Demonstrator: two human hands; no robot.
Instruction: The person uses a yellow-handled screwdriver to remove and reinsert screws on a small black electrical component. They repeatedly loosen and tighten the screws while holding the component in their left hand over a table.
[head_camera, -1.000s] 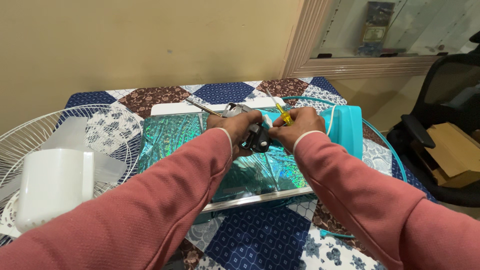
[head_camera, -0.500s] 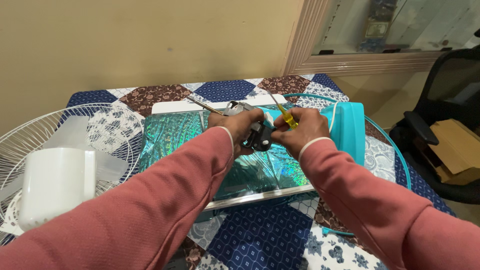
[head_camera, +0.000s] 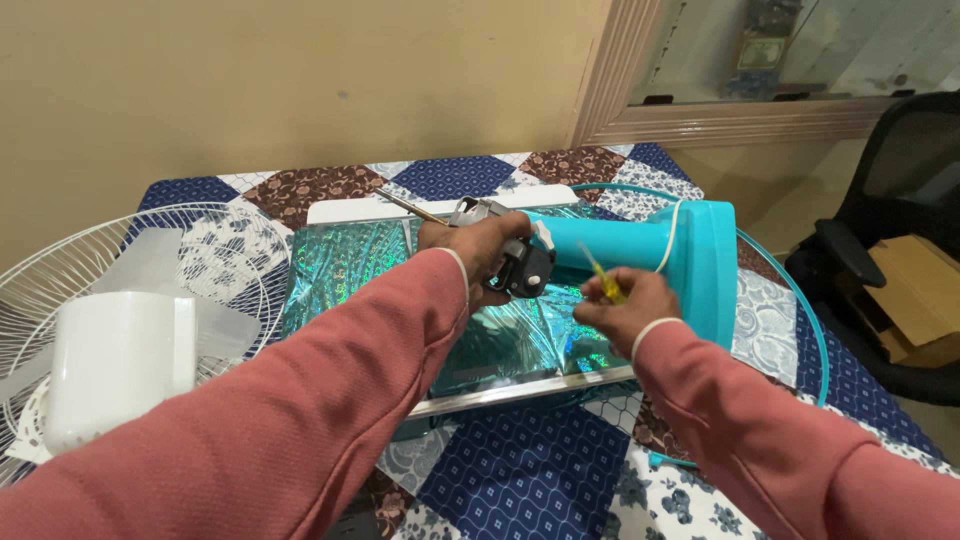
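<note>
1. Fan motor unit (head_camera: 525, 265): small dark grey and silver metal assembly with a thin metal shaft (head_camera: 410, 207) projecting toward the far left corner of the surface (head_camera: 520, 480). It sits at the narrow end of a turquoise plastic housing (head_camera: 640, 250), which widens to a flat turquoise disc near the right edge.
2. Left hand (head_camera: 480, 255): grip clenched around the motor unit, fingers wrapped over its top and near side; held above the middle of the surface.
3. Right hand (head_camera: 625, 310): grip pinched on a yellow-handled screwdriver (head_camera: 600, 280), handle pointing up and away. It hovers just beside the motor unit, on its right, in front of the turquoise housing; whether the tip touches anything cannot be told.
4. Iridescent green sheet (head_camera: 350, 270): lies flat under both hands, mid-surface, with a white strip at its far edge and a silver strip at its near edge.
5. White wire fan guard (head_camera: 60, 270): overhangs the left edge, a white plastic part (head_camera: 110, 370) resting on it.
6. Turquoise wire ring (head_camera: 800, 310): along the right edge.
7. Surface covering: patchwork cloth, blue, brown and white.
</note>
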